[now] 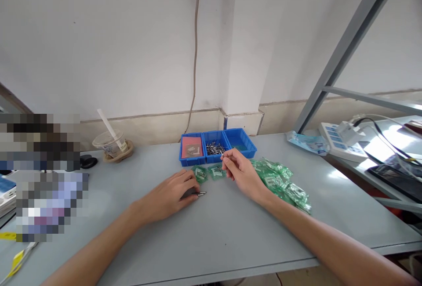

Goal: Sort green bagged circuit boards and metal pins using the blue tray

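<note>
Left hand (pixel 174 193): resting flat on the desk (pixel 211 233), fingers curled down over a small metal tool (pixel 200 193) whose tip pokes out to the right; grip closed loosely on it, pressing rather than lifting.
Right hand (pixel 240 169): raised just off the desk, thumb and forefinger pinched together on a tiny metal pin (pixel 223 156); grip closed on that pin, remaining fingers relaxed.
Pin position: at the fingertips, just in front of the middle compartment of the blue tray (pixel 217 146), above the two nearest green packets (pixel 209 172).
Tray contents: red-lined part in the left compartment, a heap of metal pins (pixel 214 149) in the middle, right compartment apparently bare as far as visible.
Green pile (pixel 283 182): more packets strewn to the right, under and beyond the right wrist.
Step in hand, judged: pin picked, about to be brought to a packet or the tool.
Doing it well: pinch kept near the pin's end so the free end shows; approach low and slow; left hand steady as the anchor; wrist clear of the loose pile to avoid scattering it.
Risk: pin small and smooth, easily dropped or rolled on the desk.
Elsewhere: plastic cup (pixel 110 143) far left, power strip (pixel 339 139) far right, both well apart from the hands.
</note>
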`<state>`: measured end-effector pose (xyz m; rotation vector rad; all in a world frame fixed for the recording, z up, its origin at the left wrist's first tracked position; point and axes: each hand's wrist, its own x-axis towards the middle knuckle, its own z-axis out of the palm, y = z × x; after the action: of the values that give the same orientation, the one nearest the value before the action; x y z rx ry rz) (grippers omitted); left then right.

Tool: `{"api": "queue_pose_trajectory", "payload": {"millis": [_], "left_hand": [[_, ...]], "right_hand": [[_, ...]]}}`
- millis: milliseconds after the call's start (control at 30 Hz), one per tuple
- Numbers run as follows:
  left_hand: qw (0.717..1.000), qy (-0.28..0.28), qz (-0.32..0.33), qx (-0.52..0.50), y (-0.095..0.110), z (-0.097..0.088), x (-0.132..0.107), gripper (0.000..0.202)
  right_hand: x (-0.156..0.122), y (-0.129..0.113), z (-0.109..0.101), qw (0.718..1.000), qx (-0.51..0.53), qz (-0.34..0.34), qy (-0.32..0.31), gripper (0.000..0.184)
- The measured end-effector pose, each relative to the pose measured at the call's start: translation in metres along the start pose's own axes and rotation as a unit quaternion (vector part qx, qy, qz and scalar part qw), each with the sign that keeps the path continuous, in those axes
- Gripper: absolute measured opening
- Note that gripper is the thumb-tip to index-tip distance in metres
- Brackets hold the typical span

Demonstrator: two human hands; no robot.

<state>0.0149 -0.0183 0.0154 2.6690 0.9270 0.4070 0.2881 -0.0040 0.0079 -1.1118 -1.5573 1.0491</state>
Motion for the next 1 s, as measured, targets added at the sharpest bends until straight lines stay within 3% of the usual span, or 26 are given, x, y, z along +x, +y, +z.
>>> {"api": "queue_pose_trajectory", "payload": {"millis": [400, 567, 800, 1000], "left_hand": [[1.0, -0.008, 0.0, -0.018, 0.011, 0.01, 0.001, 0.016], [0.998, 0.036, 0.02, 0.045, 0.007, 0.024, 0.001, 0.021], [0.995, 0.077, 0.031, 0.052, -0.003, 0.032, 0.004, 0.017], [0.984, 0.094, 0.069, 0.138, -0.009, 0.031, 0.003, 0.021]], "right_hand": [[0.001, 0.004, 0.002, 1.0, -0.016, 0.008, -0.007, 0.021], [0.003, 0.004, 0.001, 1.0, 0.0, 0.013, -0.002, 0.024], [0.004, 0.001, -0.001, 0.999, 0.023, 0.033, 0.008, 0.026], [0.001, 0.004, 0.0, 0.993, -0.108, -0.034, 0.03, 0.017]]}}
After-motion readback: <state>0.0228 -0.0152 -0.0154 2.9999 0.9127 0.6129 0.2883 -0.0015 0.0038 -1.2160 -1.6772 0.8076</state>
